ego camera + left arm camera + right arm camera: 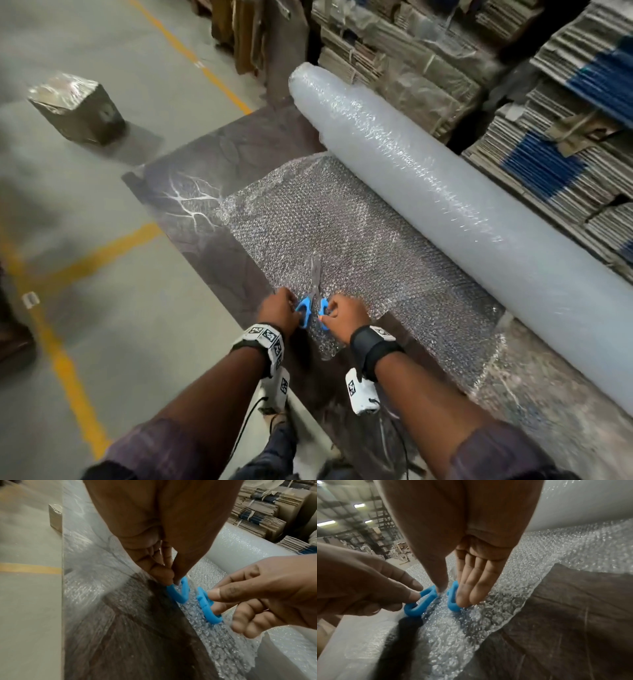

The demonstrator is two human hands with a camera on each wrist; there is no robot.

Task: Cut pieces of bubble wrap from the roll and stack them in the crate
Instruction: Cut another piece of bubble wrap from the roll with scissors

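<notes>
From the head view we see our left hand and right hand each pinching one blue loop of the scissors lying on the unrolled bubble wrap beside the roll, the left wrist view shows curled fingers in a loop, the right wrist view straight fingers pressing theirs, so we should keep the sheet flat and cut straight.

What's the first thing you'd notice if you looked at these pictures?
The huge white bubble wrap roll lying along the table's far edge. Next, the bright blue scissors on the unrolled bubble wrap sheet, with the left hand and right hand each holding one handle loop.
</notes>
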